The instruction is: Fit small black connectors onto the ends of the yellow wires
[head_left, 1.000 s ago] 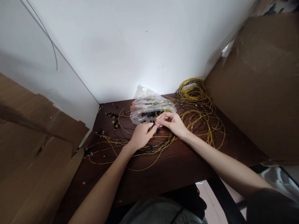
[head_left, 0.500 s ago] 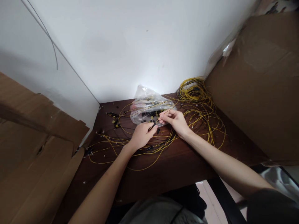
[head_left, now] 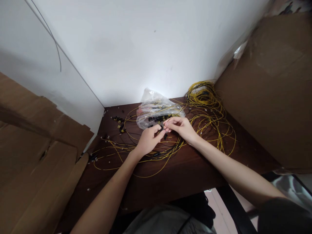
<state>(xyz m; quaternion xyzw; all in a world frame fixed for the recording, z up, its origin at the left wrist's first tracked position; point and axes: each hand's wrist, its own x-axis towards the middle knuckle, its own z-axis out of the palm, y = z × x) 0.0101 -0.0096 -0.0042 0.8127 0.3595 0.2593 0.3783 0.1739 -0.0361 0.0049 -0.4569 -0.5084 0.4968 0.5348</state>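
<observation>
In the head view, one small, dark black piece point(head_left: 161, 129), short and narrow, is gripped between the left hand's point(head_left: 148, 142) thumb and forefinger, its end pointing at the right fingers. The right hand's point(head_left: 183, 129) thumb and forefinger are pinched together just beside it; what lies between them is too small to tell. One loose black connector point(head_left: 165, 136) sits just below the meeting fingertips. One clear plastic bag point(head_left: 151, 96) lies just beyond the fingers, holding black and yellow parts, too crowded to count. Thin yellow wires point(head_left: 175, 148), glossy and tangled, run beneath both hands, overlapping past counting; one thick coil point(head_left: 202, 93) lies beyond the right fingers. Two cardboard pieces flank them, one left point(head_left: 36, 182), one right point(head_left: 273, 91).
</observation>
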